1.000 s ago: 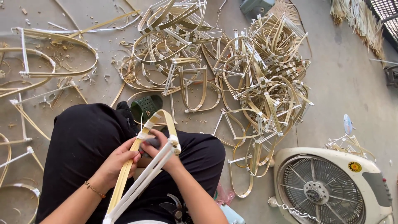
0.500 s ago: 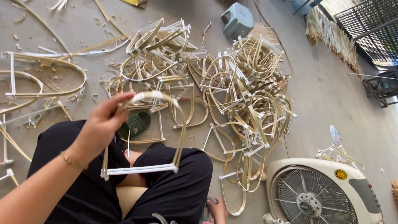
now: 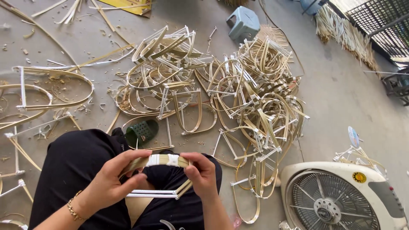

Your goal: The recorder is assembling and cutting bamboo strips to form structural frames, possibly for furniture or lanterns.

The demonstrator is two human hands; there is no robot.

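Spanning both grips, left hand (image 3: 111,181); right hand (image 3: 203,172) (over lap): bamboo frame (image 3: 164,160).

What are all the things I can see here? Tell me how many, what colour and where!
bent bamboo frame: one, tan with white tape, held in both hands over the lap
pile of bent frames: too many to count, tan and white, on the floor ahead
loose frames: several, tan, on the floor at left
sandal: one, dark green, on the floor just past the knees
small stool: one, grey-blue, top centre
fan: one, cream with grey grille, lying face up at bottom right
dry straw bundle: one, yellowish, top right
floor: grey concrete, strewn with shavings
trousers: black, on the lap
bracelet: one, gold, left wrist
left hand: grips the frame's left side
right hand: pinches its right side
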